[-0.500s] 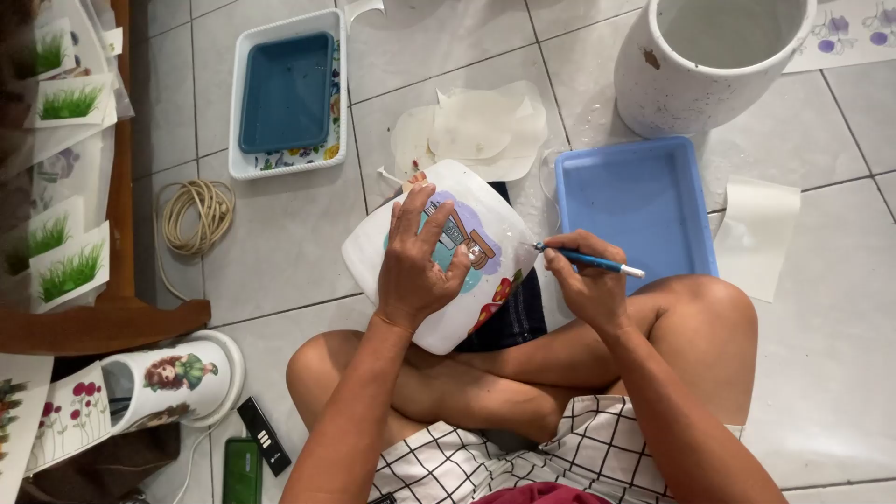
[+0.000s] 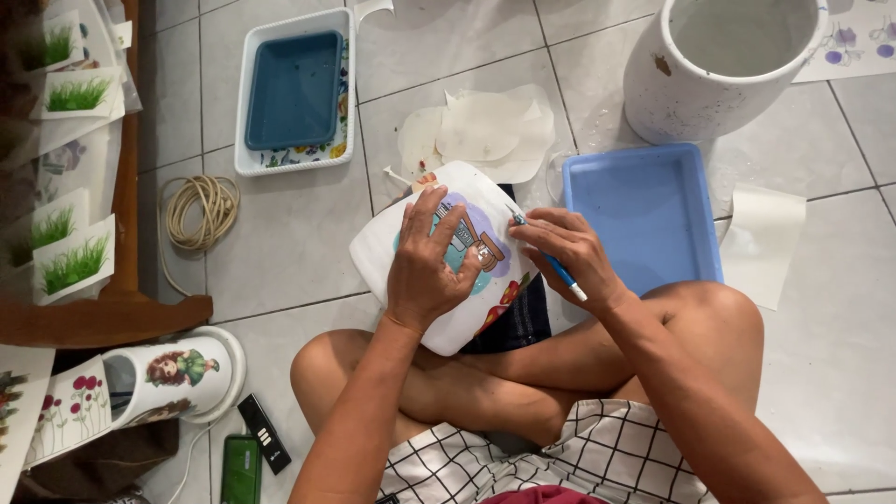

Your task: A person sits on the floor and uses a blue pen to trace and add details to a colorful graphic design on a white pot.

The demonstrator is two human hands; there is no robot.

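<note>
A white rounded ceramic piece [image 2: 381,250] with a colourful picture decal rests on my lap over a dark cloth [image 2: 520,322]. My left hand [image 2: 431,269] lies flat on it, fingers spread over the decal. My right hand [image 2: 567,250] holds a thin blue tool [image 2: 561,273], its tip touching the upper right edge of the decal. My crossed bare legs sit below.
A light blue tray [image 2: 644,210] lies right of the piece, a big white pot [image 2: 719,65] behind it. White backing papers [image 2: 481,126], a dark blue tray in a white one [image 2: 294,89], coiled cord [image 2: 199,210], a decorated white vase [image 2: 177,373] and grass decal sheets [image 2: 70,261] lie left.
My right hand has moved left onto the piece and turned the blue tool, so its tip now meets the decal. My left hand stays pressed on the piece.
</note>
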